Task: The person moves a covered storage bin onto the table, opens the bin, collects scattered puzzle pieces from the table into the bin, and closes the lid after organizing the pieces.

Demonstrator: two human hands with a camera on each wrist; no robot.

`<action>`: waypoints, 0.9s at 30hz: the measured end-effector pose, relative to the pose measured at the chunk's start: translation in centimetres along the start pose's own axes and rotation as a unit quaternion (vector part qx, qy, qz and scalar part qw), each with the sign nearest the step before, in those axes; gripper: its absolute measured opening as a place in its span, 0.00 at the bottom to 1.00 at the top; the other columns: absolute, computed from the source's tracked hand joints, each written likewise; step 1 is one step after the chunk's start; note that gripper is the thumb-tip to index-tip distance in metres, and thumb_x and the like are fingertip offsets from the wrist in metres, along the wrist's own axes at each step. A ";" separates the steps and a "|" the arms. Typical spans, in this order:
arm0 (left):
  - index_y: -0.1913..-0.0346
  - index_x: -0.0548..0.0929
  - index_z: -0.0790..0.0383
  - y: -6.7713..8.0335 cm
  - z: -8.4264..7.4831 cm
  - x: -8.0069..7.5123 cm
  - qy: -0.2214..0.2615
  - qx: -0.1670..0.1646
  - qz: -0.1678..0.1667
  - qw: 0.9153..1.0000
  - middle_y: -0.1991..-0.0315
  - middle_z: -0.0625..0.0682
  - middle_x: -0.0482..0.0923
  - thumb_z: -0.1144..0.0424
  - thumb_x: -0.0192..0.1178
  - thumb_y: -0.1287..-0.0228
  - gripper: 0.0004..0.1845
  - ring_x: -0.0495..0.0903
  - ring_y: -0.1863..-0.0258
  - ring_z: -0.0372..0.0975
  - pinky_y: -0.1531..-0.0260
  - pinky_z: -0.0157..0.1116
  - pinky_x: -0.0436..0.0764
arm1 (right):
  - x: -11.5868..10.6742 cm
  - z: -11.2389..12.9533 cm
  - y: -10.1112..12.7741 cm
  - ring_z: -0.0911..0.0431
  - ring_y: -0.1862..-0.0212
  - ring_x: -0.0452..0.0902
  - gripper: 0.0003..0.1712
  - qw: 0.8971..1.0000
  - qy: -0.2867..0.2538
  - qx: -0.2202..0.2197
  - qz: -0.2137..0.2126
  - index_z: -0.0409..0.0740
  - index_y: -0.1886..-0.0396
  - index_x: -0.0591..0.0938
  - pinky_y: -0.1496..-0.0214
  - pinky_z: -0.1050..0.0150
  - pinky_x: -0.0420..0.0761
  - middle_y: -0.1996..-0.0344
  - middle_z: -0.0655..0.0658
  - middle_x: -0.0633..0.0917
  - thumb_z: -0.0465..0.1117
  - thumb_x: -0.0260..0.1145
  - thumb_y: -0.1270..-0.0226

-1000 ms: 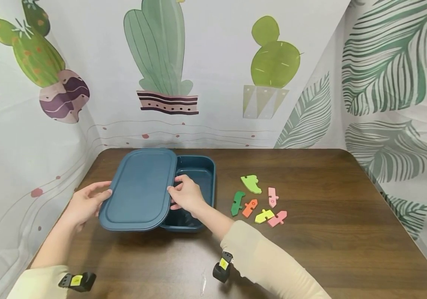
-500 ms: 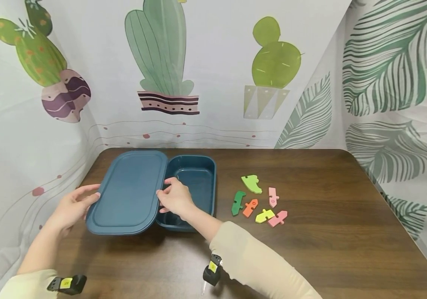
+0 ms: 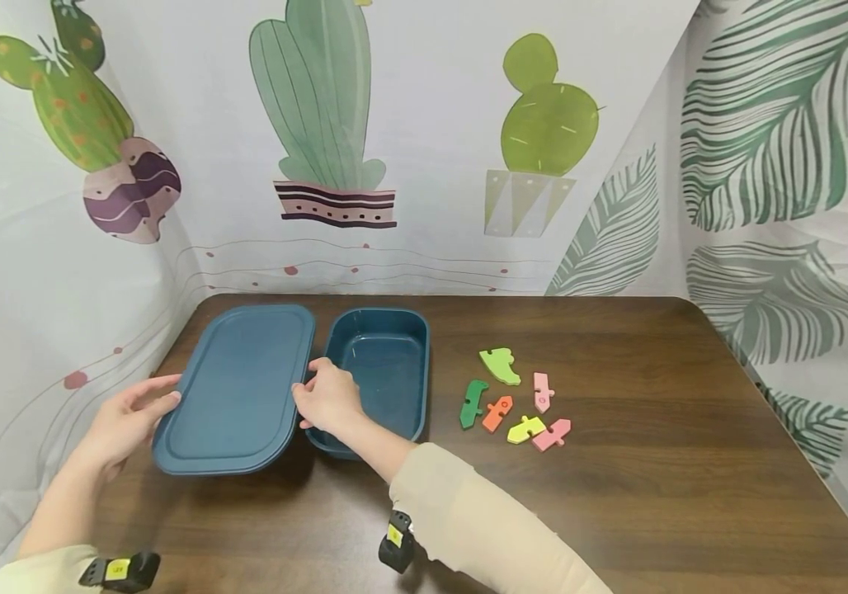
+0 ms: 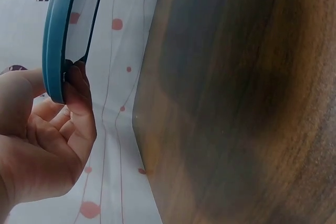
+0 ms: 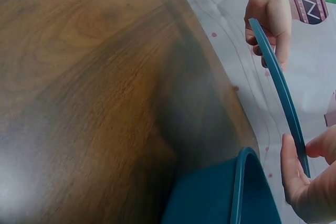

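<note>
Both hands hold the lid over the table, left of the box.

The left hand (image 3: pixel 123 421) grips the lid's (image 3: pixel 234 388) left edge, the right hand (image 3: pixel 327 400) pinches its right edge; the lid hangs clear of the table (image 3: pixel 654 462). The open box (image 3: pixel 387 363) stands just beside it, under the right forearm. Six coloured puzzle pieces (image 3: pixel 513 400) lie apart to the right, nothing between them and the box.
</note>
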State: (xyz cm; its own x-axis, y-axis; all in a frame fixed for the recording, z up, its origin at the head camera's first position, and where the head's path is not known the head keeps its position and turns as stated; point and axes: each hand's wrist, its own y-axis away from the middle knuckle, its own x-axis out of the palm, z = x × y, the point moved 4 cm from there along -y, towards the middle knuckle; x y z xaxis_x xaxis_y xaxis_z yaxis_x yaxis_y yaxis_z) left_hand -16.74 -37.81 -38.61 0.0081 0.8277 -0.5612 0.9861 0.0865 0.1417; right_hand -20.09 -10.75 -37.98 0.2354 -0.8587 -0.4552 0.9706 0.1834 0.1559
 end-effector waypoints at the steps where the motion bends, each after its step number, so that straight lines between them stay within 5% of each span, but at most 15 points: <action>1: 0.36 0.67 0.56 0.1 0.1 -0.1 0.001 0.000 -0.001 1.000 0.72 0.35 0.74 0.49 0.53 0.35 0.27 0.70 0.79 0.33 0.81 0.33 0.72 | 0.1 0.1 0.0 0.63 0.87 0.76 0.24 1.000 0.003 -0.001 -0.001 0.43 0.42 0.72 0.74 0.74 0.77 0.71 0.52 0.82 0.42 0.62 0.37; 8: 0.34 0.65 0.51 0.3 1.0 -0.9 -0.006 -0.017 -0.004 1.000 0.79 0.39 0.66 0.47 0.52 0.35 0.28 0.66 0.82 0.34 0.78 0.34 0.72 | 0.8 0.9 0.1 0.62 0.85 0.79 0.24 1.000 0.019 -0.006 -0.013 0.44 0.42 0.72 0.53 0.71 0.76 0.73 0.54 0.82 0.43 0.62 0.37; 16: 0.33 0.64 0.54 0.3 2.0 -1.6 -0.023 -0.012 0.001 1.000 0.65 0.27 0.70 0.47 0.51 0.34 0.29 0.75 0.67 0.26 0.72 0.32 0.77 | 1.7 1.3 0.4 0.66 0.87 0.75 0.28 0.999 0.040 -0.033 0.000 0.42 0.39 0.70 0.55 0.72 0.75 0.75 0.56 0.79 0.43 0.63 0.38; 20: 0.33 0.65 0.53 0.3 2.7 -1.9 -0.010 -0.004 0.004 1.000 0.65 0.25 0.71 0.48 0.51 0.34 0.28 0.77 0.67 0.27 0.71 0.33 0.80 | 2.1 1.5 0.8 0.68 0.89 0.73 0.29 0.997 0.055 -0.045 0.001 0.41 0.38 0.69 0.49 0.69 0.73 0.77 0.57 0.78 0.43 0.62 0.38; 27: 0.36 0.68 0.50 0.4 3.6 -2.2 0.010 0.006 0.010 1.000 0.67 0.26 0.73 0.52 0.52 0.33 0.23 0.78 0.69 0.27 0.72 0.32 0.80 | 3.1 1.5 1.3 0.69 0.90 0.72 0.29 0.997 0.061 -0.052 -0.006 0.40 0.39 0.70 0.52 0.71 0.74 0.77 0.56 0.76 0.42 0.63 0.40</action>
State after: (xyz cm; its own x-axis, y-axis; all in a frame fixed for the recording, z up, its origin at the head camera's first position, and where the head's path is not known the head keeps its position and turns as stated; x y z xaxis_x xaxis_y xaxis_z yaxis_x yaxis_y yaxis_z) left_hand -15.72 -41.64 -40.27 0.0241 0.8399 -0.5422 0.9878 0.0634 0.1421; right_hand -18.18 -13.94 -37.89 0.2221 -0.7973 -0.5613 0.9718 0.2275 0.0615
